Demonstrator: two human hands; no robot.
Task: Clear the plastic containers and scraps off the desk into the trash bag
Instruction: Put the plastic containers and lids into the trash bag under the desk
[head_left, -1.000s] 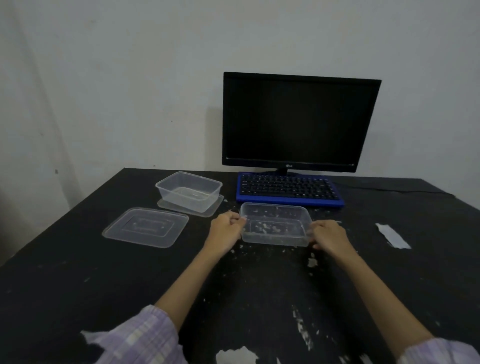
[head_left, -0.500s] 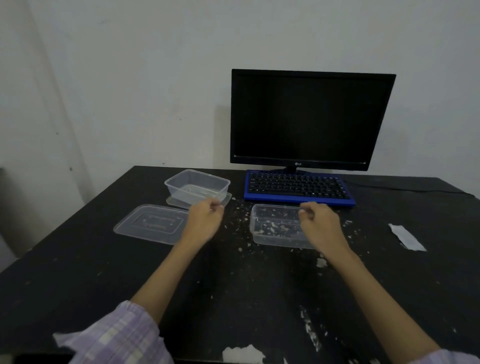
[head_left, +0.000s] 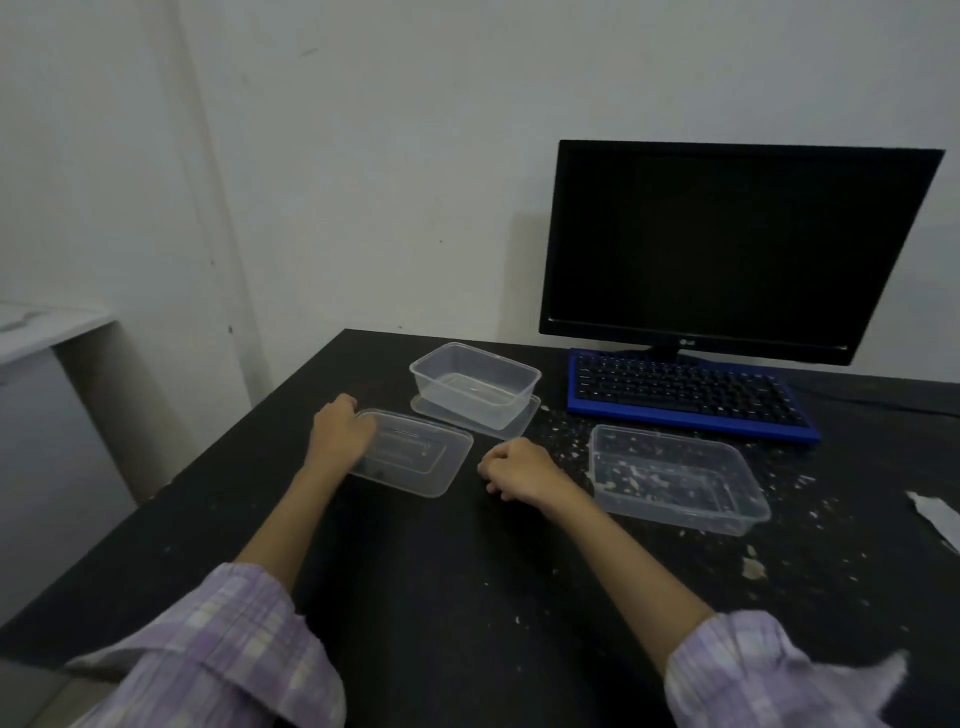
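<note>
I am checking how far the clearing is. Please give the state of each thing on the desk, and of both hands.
Flat lid: on desk, left hand grips its left edge.
Right hand: loosely curled, holding nothing.
Clean container: uncovered, standing on another lid.
Dirty container: uncovered, scraps inside.
Monitor: screen dark.
Paper scrap: on desk.

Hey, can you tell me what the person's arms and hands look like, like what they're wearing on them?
Both arms wear loose sleeves in a pale purple and white check, pushed up and bunched near the elbows: the left sleeve and the right sleeve. The forearms are bare. The left hand and right hand wear no gloves; no rings, watch or bracelets are visible.
</note>
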